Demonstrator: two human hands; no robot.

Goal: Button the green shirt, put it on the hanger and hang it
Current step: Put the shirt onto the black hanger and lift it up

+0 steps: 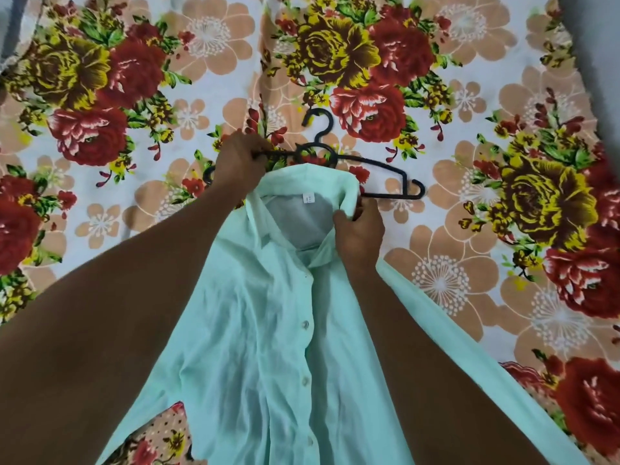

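- The green shirt (pixel 268 330) lies front up over a flowered bedsheet (pixel 453 280), its collar at the far end and its body running back toward the person
- Its front looks buttoned: three pale buttons (pixel 305 324) show in a line down the middle, and the top of the collar stands open
- A small white label (pixel 309 197) shows inside the back of the collar
- A black hanger (pixel 379 162) sits just beyond the collar, hook pointing away, its middle hidden behind the collar's edge
- The left hand (pixel 240 159) has its grip closed round the hanger's left arm, fingers curled over the bar
- The right hand (pixel 360 229) has its grip closed on the collar's right side, pinching the cloth just below the hanger's right end
- One sleeve (pixel 469 330) trails off to the right along the sheet
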